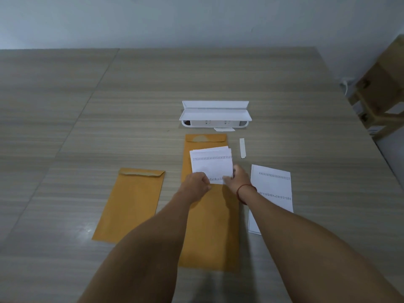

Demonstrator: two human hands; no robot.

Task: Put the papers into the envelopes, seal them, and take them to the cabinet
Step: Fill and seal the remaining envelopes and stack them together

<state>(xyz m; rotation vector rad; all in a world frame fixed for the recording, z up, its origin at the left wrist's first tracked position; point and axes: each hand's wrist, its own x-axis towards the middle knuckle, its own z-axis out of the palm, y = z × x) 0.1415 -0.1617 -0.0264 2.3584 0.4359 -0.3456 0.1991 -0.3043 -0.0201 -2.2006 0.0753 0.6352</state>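
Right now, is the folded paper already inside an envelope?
No, the left hand and the right hand hold the folded paper over the envelope beneath it, outside it.

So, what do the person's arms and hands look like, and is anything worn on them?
The left arm and right arm are bare, with no sleeves in view. The left hand and right hand have no gloves. A thin red string bracelet goes round the right wrist. No watch shows.

Pale blue-grey wall [196, 20] behind a striped wood-grain table [65, 106], cardboard boxes [380, 88] at right.
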